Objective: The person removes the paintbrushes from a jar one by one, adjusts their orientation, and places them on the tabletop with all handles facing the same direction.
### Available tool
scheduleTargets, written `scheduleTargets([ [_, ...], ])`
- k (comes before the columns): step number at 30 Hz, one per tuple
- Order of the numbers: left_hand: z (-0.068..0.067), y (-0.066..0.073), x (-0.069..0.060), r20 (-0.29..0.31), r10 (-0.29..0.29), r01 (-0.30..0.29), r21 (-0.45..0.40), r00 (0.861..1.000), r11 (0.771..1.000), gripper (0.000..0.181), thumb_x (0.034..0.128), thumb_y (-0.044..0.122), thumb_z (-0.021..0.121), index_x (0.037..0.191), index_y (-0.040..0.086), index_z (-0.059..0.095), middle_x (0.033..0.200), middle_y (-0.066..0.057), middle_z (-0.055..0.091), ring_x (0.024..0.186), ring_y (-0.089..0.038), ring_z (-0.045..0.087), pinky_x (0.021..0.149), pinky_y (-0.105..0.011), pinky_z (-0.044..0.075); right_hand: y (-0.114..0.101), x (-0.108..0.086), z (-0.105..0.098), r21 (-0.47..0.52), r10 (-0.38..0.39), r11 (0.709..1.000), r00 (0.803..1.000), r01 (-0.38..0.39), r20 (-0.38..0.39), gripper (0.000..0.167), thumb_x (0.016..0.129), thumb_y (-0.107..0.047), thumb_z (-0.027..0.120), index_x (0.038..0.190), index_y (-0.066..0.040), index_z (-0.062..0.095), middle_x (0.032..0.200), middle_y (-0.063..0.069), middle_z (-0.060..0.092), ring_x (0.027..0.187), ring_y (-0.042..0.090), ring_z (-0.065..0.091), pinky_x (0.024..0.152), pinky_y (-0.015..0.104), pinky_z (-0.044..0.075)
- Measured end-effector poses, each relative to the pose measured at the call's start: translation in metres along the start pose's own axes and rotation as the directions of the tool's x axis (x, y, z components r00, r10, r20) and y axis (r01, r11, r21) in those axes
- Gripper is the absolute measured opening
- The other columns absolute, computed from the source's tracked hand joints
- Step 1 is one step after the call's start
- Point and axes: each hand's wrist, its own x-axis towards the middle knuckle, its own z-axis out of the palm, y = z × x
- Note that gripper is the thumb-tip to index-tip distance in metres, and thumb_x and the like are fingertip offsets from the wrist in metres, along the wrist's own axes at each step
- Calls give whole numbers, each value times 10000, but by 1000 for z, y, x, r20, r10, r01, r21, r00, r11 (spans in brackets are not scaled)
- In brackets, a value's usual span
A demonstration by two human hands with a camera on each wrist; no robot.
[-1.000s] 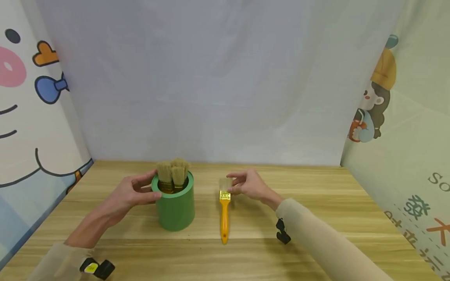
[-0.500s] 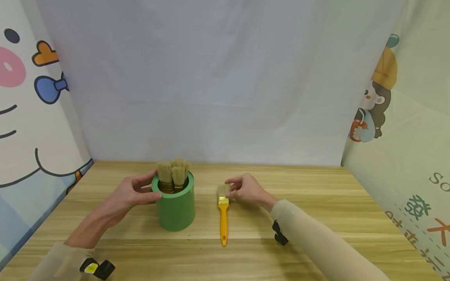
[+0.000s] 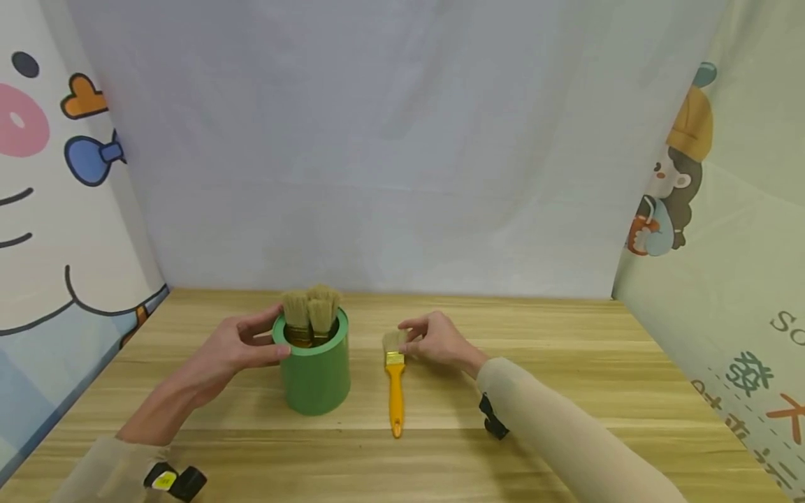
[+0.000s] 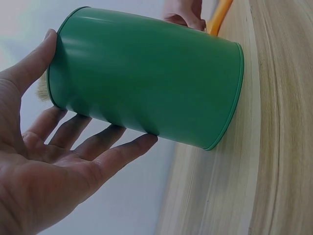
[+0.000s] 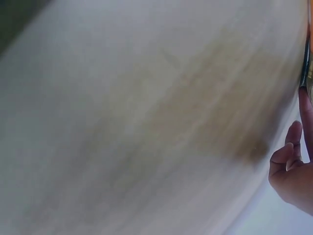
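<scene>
A green cylindrical can stands upright on the table, with several bristle-up paintbrushes in it. My left hand holds the can from its left side, thumb near the rim. Its fingers lie along the can's wall in the left wrist view. Right of the can, my right hand pinches a yellow-handled paintbrush by its bristle end. The handle points toward me; whether it touches the table I cannot tell. In the right wrist view, only a sliver of the brush shows at the edge.
The wooden table runs back to a plain pale curtain. Printed cloths hang at the left and right sides. Black straps with small devices sit on both sleeves.
My right hand has moved left and slightly toward me, bringing the paintbrush closer to the can. The left hand and can stay in place.
</scene>
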Motion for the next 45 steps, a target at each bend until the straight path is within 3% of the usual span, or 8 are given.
scheduleTargets([
  [10, 1, 2, 1, -6, -1, 1, 2, 1000, 1000, 837, 1002, 87, 725, 1664, 7, 220, 1683, -256, 250, 1443, -499, 389, 968, -336, 565, -1, 2, 0, -25, -37, 999, 999, 38, 35, 446, 918, -100, 839, 1331, 14, 714, 1012, 48, 759, 673, 130, 539, 589, 239, 433],
  [16, 1, 1, 0, -1, -5, 5, 1, 1000, 1000, 837, 1005, 89, 722, 1665, 4, 213, 1682, -260, 247, 1448, -506, 376, 971, -335, 563, 2, 2, -2, -26, -54, 998, 996, 56, 70, 453, 930, -108, 828, 1339, 40, 701, 981, 31, 752, 603, 92, 482, 545, 214, 393],
  [45, 1, 3, -1, -6, -8, 8, -13, 1000, 1000, 841, 998, 74, 727, 1661, -3, 216, 1674, -265, 266, 1442, -498, 384, 966, -346, 569, 0, 4, -4, -53, -58, 997, 996, 62, 67, 442, 917, -124, 845, 1313, 26, 723, 939, 17, 730, 701, 128, 593, 608, 255, 480],
])
